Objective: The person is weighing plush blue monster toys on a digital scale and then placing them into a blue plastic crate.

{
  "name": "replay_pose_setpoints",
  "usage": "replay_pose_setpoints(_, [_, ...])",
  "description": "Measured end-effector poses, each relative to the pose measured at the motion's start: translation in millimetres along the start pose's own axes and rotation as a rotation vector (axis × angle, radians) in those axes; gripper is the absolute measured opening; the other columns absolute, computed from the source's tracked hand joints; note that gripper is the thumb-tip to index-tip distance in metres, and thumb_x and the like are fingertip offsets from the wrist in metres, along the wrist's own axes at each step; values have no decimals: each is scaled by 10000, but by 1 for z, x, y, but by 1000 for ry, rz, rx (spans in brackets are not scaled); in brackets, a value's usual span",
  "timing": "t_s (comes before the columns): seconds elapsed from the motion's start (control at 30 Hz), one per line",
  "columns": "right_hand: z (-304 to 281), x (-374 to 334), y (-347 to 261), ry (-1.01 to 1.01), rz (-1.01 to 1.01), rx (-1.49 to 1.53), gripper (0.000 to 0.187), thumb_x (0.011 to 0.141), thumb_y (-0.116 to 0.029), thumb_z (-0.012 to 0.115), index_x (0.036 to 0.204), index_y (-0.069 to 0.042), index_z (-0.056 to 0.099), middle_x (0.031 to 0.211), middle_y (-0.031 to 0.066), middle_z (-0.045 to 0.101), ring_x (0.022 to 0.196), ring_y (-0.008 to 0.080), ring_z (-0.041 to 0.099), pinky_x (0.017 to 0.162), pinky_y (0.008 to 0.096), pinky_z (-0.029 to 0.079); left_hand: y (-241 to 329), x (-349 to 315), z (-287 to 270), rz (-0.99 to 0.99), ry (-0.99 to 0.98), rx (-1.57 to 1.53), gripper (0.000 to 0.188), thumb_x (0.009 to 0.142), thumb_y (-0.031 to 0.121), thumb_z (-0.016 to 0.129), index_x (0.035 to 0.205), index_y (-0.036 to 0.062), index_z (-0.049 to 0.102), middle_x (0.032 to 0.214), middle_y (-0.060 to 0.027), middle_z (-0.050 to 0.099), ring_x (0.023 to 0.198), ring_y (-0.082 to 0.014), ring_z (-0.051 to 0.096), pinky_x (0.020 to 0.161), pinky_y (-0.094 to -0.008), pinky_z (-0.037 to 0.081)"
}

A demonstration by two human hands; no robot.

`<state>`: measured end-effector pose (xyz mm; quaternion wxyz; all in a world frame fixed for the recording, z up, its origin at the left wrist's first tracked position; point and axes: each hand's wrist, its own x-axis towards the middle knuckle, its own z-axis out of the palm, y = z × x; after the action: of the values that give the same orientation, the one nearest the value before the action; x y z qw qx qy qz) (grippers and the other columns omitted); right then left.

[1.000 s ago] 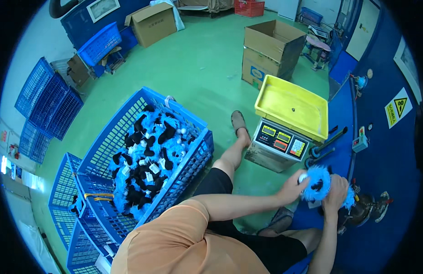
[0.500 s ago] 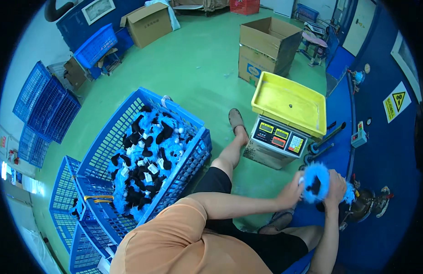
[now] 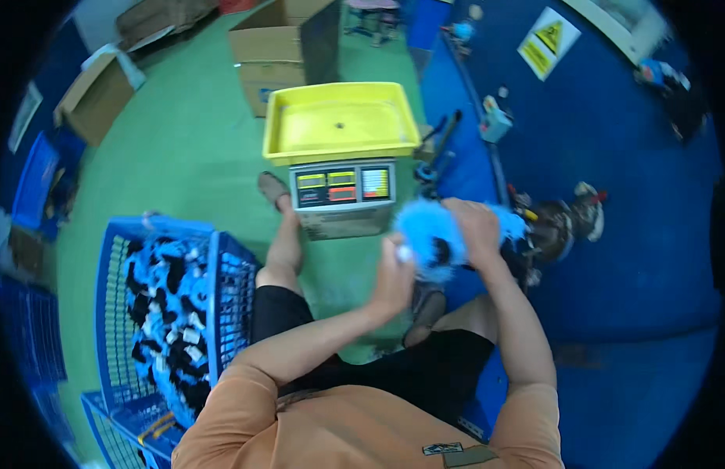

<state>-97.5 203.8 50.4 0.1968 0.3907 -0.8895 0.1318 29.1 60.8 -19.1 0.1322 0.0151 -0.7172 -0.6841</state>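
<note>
Between my two hands is a fluffy bright-blue plush piece [image 3: 427,228] with a black patch on its near side, somewhat blurred. My left hand [image 3: 389,280] is closed at its lower left edge, by a small white bit. Higher up, my right hand [image 3: 477,232] wraps round the plush from the right. More blue fur shows beyond that hand, close to a dark metal machine fitting [image 3: 552,229]; whether they touch I cannot tell. At my left stands a blue plastic crate [image 3: 218,305] full of blue and black plush pieces [image 3: 168,313] with white tags.
Ahead of me a yellow tray [image 3: 339,146] rests on a grey weighing scale [image 3: 348,223]. A cardboard box [image 3: 270,76] stands behind it. On the right runs a blue machine panel [image 3: 620,289] with a small control box [image 3: 495,123]. Another carton [image 3: 96,102] is far left.
My view has swung right, so the scale and crate sit further left. The plush has turned between my hands: its ring-like opening no longer shows. Both hands still hold it.
</note>
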Motion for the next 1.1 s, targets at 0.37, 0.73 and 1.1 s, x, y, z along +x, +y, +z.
replay_pose_setpoints(0.37, [-5,4,19,84,-70,68,276,892,-354,606,944,-86,574,869,115,669,831,331,649,739,439,492,28,71,-39,242,8,168,310,990,171,493,1266,31,499,1104,-123,587,973,-222,561,874,-362,467])
replay_pose_setpoints(0.73, [-16,22,5,182,316,74,327,964,-359,524,793,-85,578,639,134,602,518,366,549,499,484,411,10,75,11,102,28,18,374,950,159,571,1297,20,563,1119,-120,636,964,-196,591,858,-302,493])
replay_pose_setpoints(1.1, [-3,12,28,248,308,-35,305,963,-265,546,721,-79,544,575,148,573,492,364,515,499,484,383,8,70,3,81,79,-8,477,892,236,664,1304,14,574,1196,-197,604,1013,-304,574,940,-376,455])
